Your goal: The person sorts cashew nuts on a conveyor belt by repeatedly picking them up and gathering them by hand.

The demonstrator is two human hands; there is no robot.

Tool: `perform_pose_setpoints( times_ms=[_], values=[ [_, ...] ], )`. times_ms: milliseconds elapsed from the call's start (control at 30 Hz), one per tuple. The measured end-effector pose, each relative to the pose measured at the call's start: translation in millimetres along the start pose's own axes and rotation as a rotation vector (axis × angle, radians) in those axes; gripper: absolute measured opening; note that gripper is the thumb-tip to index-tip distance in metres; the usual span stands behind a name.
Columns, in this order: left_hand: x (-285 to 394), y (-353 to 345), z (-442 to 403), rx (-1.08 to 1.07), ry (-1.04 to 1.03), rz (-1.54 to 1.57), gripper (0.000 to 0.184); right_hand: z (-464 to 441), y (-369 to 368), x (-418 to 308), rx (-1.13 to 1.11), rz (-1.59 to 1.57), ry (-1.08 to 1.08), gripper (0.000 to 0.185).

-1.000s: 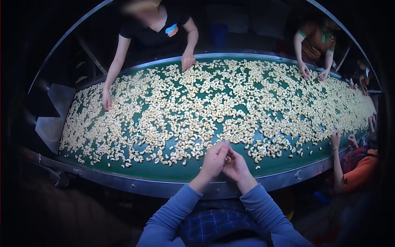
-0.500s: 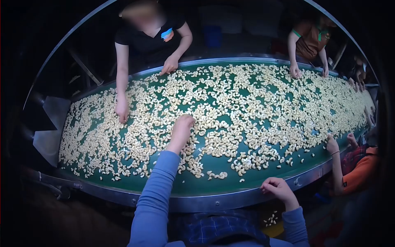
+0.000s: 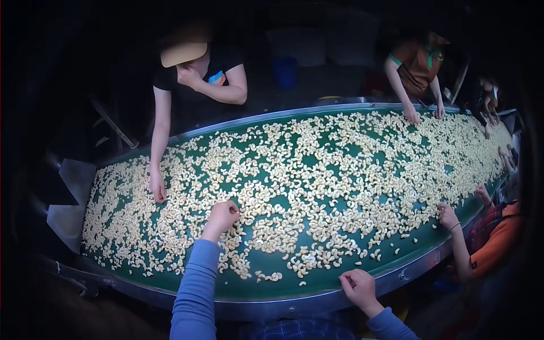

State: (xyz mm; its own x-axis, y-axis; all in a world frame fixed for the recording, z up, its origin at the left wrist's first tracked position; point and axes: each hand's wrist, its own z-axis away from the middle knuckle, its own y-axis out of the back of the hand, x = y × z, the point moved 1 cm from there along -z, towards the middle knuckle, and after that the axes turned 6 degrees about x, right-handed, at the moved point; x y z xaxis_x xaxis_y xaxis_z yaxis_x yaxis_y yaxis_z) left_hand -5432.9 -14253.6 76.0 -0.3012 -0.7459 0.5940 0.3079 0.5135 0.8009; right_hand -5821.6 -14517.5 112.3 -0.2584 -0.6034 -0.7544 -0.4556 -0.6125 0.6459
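Many pale cashews [image 3: 317, 187] lie spread over a green conveyor belt [image 3: 238, 290]. My left hand [image 3: 222, 217], at the end of a blue sleeve, is over the cashews near the middle of the belt. Its fingers are curled in toward the thumb; whatever is between them is hidden. At the near metal rim [image 3: 266, 309] my right hand [image 3: 359, 288] is closed, thumb against bent fingers, and I cannot make out anything in it. A small group of cashews [image 3: 268, 276] lies on the belt between my two hands.
Across the belt a person in a cap [image 3: 198, 85] reaches one hand among the cashews. Another person in a brown shirt [image 3: 418, 71] works at the far right. On my right is a co-worker's orange sleeve [image 3: 498, 241]. Metal guide plates [image 3: 65, 226] stand at the left end.
The cashews have shifted left along the belt. My left hand has moved left too, staying over them. The person opposite has lifted one hand to their face. My view has tilted up.
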Motion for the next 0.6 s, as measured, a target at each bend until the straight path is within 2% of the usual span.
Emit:
perform_pose_setpoints(
  times_ms=[133, 233, 400, 500, 533, 600],
  values=[
    [1, -5, 19, -0.001, 0.095, 0.044, 0.01, 0, 11, 16, -0.005, -0.004, 0.01, 0.007],
    [3, -17, 30, 0.104, 0.147, 0.029, 0.013, -3, 21, 26, 0.015, -0.023, 0.024, 0.007],
    [28, -23, 45, 0.19, 0.137, -0.059, 0.014, -6, 38, 40, 0.037, -0.05, -0.004, 0.007],
    [23, -36, 52, 0.146, 0.313, 0.105, 0.014, -7, 46, 51, 0.058, -0.071, 0.032, 0.007],
    [55, -31, 65, 0.197, 0.202, -0.02, 0.013, -7, 50, 53, 0.062, -0.077, 0.027, 0.007],
    [60, -41, 79, 0.222, 0.145, -0.098, 0.012, -8, 58, 55, 0.066, -0.09, 0.007, 0.008]
  ],
)
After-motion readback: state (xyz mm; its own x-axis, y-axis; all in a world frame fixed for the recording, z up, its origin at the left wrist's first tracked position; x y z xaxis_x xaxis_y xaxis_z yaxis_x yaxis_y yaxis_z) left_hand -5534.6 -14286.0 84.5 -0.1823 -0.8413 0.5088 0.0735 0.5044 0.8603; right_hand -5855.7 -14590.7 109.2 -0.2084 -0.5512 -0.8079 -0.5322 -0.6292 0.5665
